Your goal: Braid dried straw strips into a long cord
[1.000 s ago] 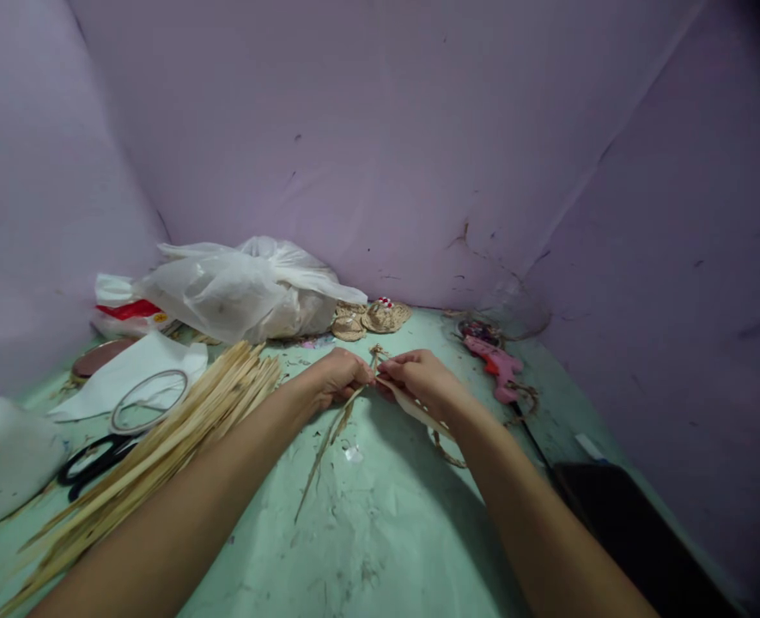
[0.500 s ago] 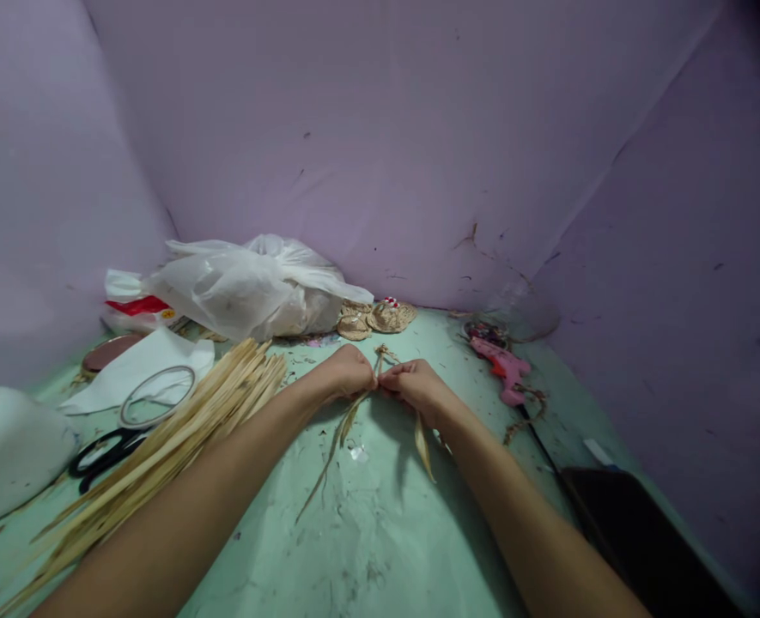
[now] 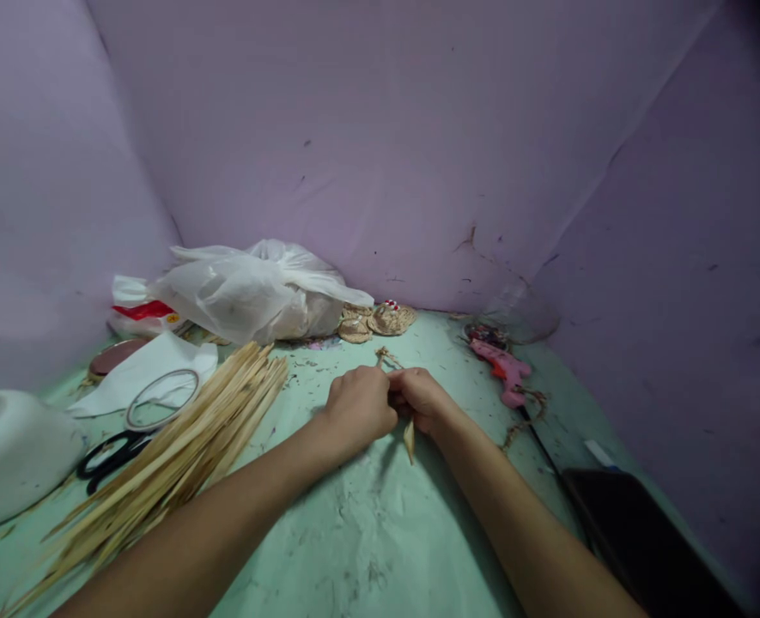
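Near the middle of the table, my left hand (image 3: 361,403) is closed, its back toward the camera, and hides most of what lies between its fingers. Touching it on the right, my right hand (image 3: 420,396) pinches the dry fiber strands. A short twisted fiber braid (image 3: 387,354) sticks out just beyond both hands. Below my right hand hangs a pale leaf-like end (image 3: 409,442) of the strands. To the left lies a bundle of dry straw-coloured strips (image 3: 192,446).
Black scissors (image 3: 112,459), a tape ring (image 3: 161,399) and a white jug (image 3: 19,451) are at left. Behind are a plastic bag (image 3: 257,292) and woven coasters (image 3: 389,319). A pink glue gun (image 3: 505,369) and a dark device (image 3: 637,532) lie at right.
My left hand has moved right and toward the camera, turning its back up over the strands. The long strand hanging at the left is now hidden. My right hand has shifted slightly.
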{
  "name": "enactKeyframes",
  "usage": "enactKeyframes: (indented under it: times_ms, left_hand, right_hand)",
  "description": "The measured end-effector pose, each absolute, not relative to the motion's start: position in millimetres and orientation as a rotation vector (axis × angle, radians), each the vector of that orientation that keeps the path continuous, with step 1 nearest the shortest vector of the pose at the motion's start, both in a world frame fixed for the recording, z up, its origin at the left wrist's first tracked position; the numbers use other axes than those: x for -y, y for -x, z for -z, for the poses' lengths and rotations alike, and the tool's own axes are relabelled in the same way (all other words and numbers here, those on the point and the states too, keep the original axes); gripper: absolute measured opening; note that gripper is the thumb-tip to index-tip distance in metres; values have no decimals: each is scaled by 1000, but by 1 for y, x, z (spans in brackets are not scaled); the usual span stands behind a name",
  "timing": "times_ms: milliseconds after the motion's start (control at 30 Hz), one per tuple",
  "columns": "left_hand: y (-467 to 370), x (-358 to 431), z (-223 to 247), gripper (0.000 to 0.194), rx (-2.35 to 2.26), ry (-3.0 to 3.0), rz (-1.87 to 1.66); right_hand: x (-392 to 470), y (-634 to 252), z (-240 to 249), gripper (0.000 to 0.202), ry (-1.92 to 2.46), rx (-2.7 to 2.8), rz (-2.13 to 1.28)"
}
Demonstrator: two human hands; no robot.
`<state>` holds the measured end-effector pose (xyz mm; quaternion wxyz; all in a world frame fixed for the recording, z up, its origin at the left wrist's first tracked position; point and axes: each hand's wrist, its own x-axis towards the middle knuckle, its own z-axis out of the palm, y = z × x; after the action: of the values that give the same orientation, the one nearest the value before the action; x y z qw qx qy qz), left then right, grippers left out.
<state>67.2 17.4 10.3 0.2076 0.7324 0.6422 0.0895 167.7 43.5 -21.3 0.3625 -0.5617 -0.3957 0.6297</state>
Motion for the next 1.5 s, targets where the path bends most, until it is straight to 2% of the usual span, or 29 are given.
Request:
enactKeyframes:
  times_ms: [100, 233, 367, 467, 567, 767, 933, 1033, 1233, 1500]
  left_hand:
    - [-56, -29, -16, 14, -1740, -2059, -326]
    - [-44, -49, -22, 14, -1718, -1646, -467]
    - [-47, -56, -8, 12, -1404, -1168, -381]
    - [-50, -56, 3, 11, -1276, -1085, -349]
    - [-53, -54, 5, 11, -1405, -1282, -347]
    - [-59, -52, 7, 10, -1793, -1905, -403]
    - [-56, -57, 22, 12, -1652, -1818, -464]
    - [-59, -57, 23, 14, -1627, -1618, -535]
    - [-66, -50, 11, 16, -1571, -1203, -632]
    - [-49, -52, 8, 12, -1356, -1124, -541]
  right_hand:
    - [-44, -170, 20, 6, 1402, 1053, -1641]
    - [-45, -174, 19, 4, 1332, 1086, -1698]
    - [-45, -179, 19, 4, 1321, 1157, -1759]
    - [-47, -181, 20, 8, 1375, 1312, -1687]
    - [-49, -182, 20, 9, 1528, 1643, -1400]
    - [-35, -173, 6, 21, 1766, 2206, -451]
    - [-22, -162, -4, 23, 1972, 2255, -98]
    - [-18, -159, -9, 23, 2057, 2225, -64]
    - [-5, -148, -21, 21, 2079, 2251, -216]
    - [5, -136, -22, 20, 1972, 2345, -273]
